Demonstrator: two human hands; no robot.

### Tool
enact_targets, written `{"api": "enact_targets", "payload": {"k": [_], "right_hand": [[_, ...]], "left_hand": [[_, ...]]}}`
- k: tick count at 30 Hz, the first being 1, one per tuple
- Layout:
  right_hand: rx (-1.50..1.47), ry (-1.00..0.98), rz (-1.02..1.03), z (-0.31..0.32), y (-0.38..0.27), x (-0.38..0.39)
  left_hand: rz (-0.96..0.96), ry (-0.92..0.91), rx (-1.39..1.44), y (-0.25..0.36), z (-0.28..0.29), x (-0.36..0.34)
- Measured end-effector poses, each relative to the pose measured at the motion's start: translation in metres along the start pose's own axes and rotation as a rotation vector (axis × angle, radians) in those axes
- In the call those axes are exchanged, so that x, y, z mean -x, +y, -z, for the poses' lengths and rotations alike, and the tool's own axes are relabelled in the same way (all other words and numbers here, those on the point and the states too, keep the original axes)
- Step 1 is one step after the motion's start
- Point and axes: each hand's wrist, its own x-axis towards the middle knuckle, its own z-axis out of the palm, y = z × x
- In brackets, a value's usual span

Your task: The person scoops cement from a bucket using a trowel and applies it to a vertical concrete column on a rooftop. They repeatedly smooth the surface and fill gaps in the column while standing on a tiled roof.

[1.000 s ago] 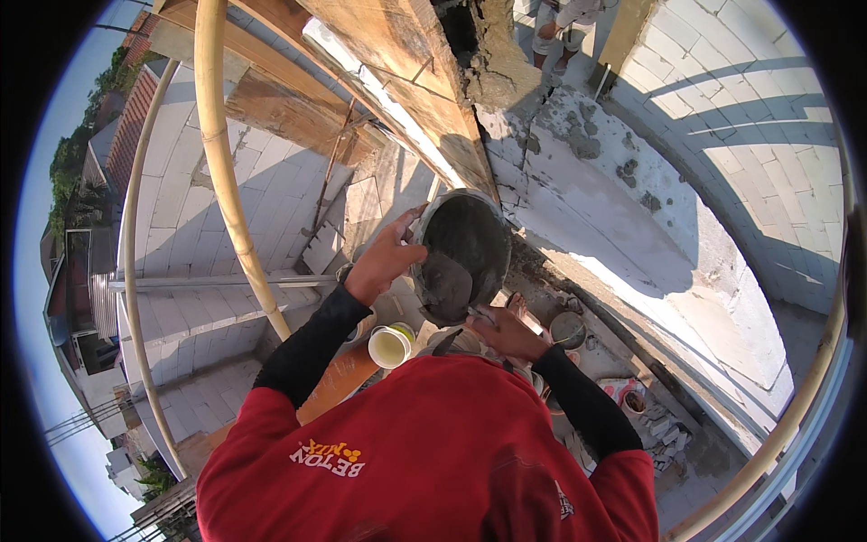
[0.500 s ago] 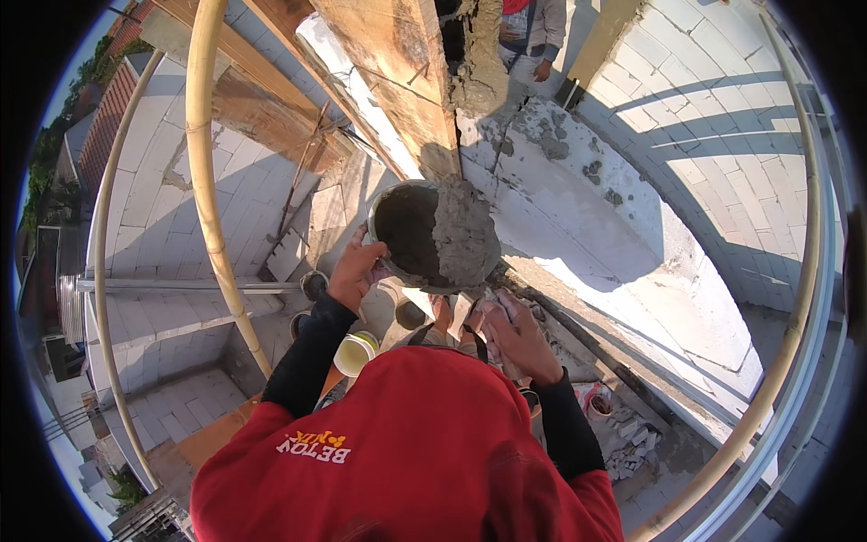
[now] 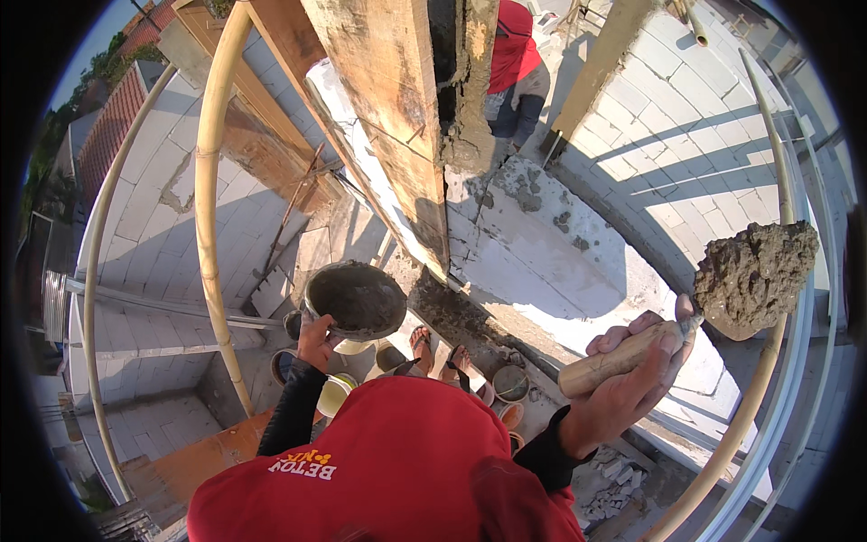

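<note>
My left hand point(image 3: 316, 343) grips the rim of a dark round mortar bucket point(image 3: 366, 303), tilted so its grey-smeared inside shows. Out to the right, my right hand point(image 3: 637, 384) is wrapped round the wooden handle of a trowel point(image 3: 605, 363). A thick heap of wet grey mortar point(image 3: 754, 271) covers the trowel's blade and hides most of it. Between the two hands, ahead of me, runs a white block wall top point(image 3: 551, 248) with splashes of mortar on it. The trowel is held up in the air, apart from the wall.
Wooden formwork boards point(image 3: 384, 99) stand ahead beside a rough mortar-covered column point(image 3: 470, 108). Bamboo poles rise at the left point(image 3: 209, 181) and right point(image 3: 722, 443). Behind the column a person in red point(image 3: 517, 54) bends down. Pails point(image 3: 336, 395) and broken block pieces point(image 3: 614, 483) lie around my feet.
My right hand has lifted the loaded trowel away from the bucket, out to the right. My left hand has moved the bucket left and lower. The other person has bent down.
</note>
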Motion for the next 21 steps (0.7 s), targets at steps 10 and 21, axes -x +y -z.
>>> {"api": "enact_targets", "payload": {"k": [10, 21], "right_hand": [[0.268, -0.477, 0.628, -0.155, 0.135, 0.006], [0.635, -1.010, 0.366, -0.007, 0.119, -0.003]], "left_hand": [[-0.092, 0.041, 0.075, -0.015, 0.069, 0.028], [-0.054, 0.041, -0.314, -0.025, -0.013, 0.015]]}}
